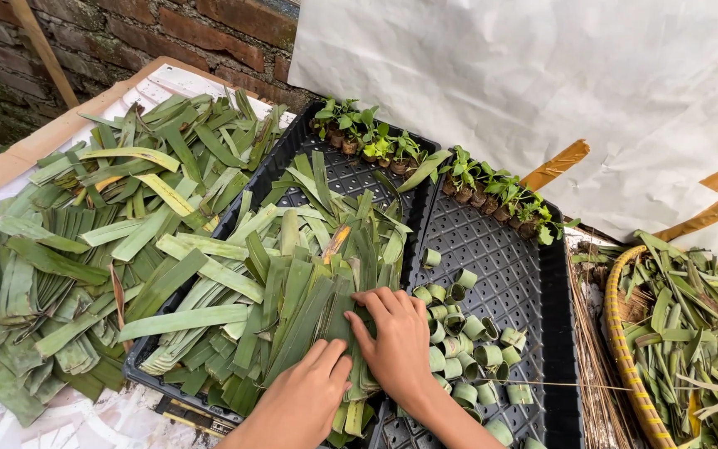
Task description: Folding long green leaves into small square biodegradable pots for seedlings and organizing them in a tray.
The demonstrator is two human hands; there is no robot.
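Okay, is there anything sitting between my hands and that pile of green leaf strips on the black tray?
Nothing visible. The left hand and right hand both rest flat on the leaf strips in the black tray, with the rolled leaf cups off to the right.

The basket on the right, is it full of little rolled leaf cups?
No, the yellow-rimmed basket holds loose leaf strips; the rolled leaf cups sit in the black tray.

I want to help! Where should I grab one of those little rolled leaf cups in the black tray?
Pinch a little rolled leaf cup lightly across its curved sides, coming from above. It is a soft open tube, so squeezing hard would probably crush it. Those at the heap's far edge lie loose, away from both hands.
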